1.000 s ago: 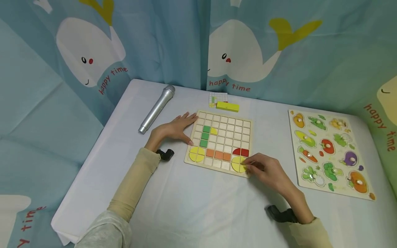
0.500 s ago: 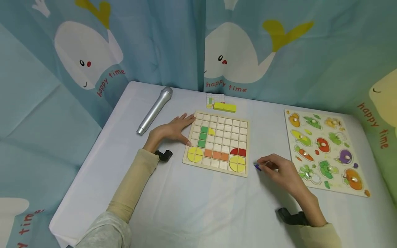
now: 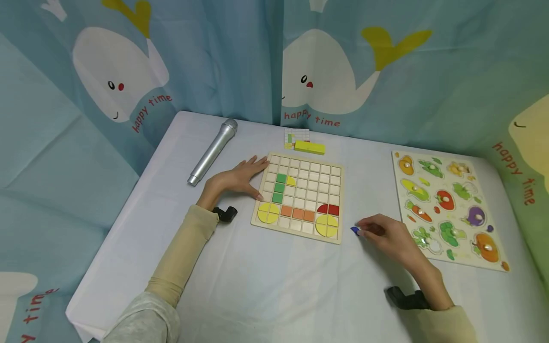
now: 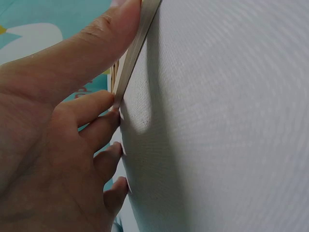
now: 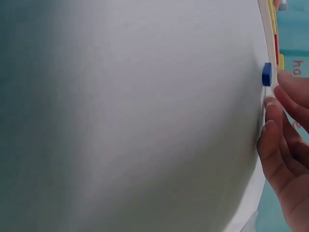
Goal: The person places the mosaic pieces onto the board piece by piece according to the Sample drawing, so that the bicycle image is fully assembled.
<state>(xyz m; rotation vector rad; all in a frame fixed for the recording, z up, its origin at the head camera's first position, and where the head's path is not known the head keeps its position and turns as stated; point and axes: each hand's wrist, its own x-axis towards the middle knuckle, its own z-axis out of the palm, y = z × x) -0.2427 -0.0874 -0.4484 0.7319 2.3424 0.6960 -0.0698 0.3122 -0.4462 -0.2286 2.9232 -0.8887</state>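
Observation:
A light wooden grid board (image 3: 300,155) lies on the white table in the head view. Yellow quarter-rounds form a circle at each near corner, the right one being the yellow circle (image 3: 327,226). Green squares (image 3: 279,187), orange squares (image 3: 297,213) and red pieces (image 3: 328,209) also fill cells. My left hand (image 3: 238,180) rests against the board's left edge, fingers spread; the left wrist view shows its thumb (image 4: 91,46) along the rim. Right of the board, my right hand (image 3: 388,238) pinches a small blue piece (image 5: 267,75) at its fingertips, low over the cloth.
Behind the board lie a printed grid card (image 3: 296,136) and a yellow block (image 3: 310,147). A silver microphone (image 3: 213,151) lies back left. A vegetable knob puzzle (image 3: 450,209) lies right, close beside the right hand. Whale-print curtains (image 3: 240,62) enclose the table.
My right hand has left the yellow circle at the near right corner and moved right, off the board. A small blue piece now shows at its fingertips. The left hand stays at the board's edge.

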